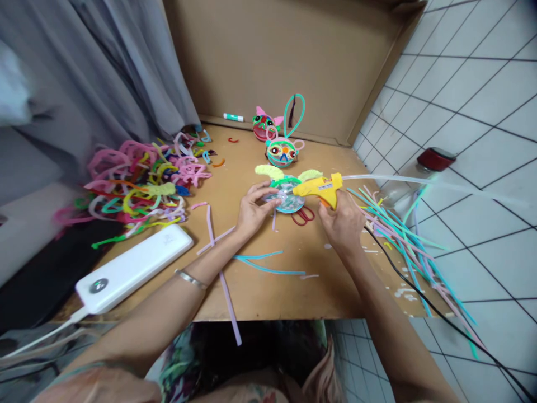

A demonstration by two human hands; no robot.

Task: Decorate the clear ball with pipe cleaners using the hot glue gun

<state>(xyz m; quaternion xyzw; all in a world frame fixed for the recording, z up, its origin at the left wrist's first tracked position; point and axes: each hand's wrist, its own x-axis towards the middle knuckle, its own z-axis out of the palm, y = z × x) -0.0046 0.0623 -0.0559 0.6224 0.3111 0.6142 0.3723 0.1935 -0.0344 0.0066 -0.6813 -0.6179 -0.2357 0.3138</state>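
Observation:
My right hand [344, 224] is wrapped round the handle of a yellow hot glue gun [321, 187], with a long clear glue stick [390, 180] sticking out of its back. The gun's nozzle points left at a round, clear craft piece [290, 205] with a green band on top and two pale yellow fuzzy ears [268, 170]. My left hand [257, 208] grips this piece at its left side, thumb and fingers on it. Red-handled scissors [302, 216] lie partly hidden beneath the piece.
Behind stand two finished-looking animal-face crafts, one green and pink [282, 152], one red [264, 129]. A pipe-cleaner heap [146, 173] and white power bank [134, 268] lie left. Loose pipe cleaners [403, 235] and a black cord [403, 274] lie right. A glue stick tube [233, 117] rests at the back.

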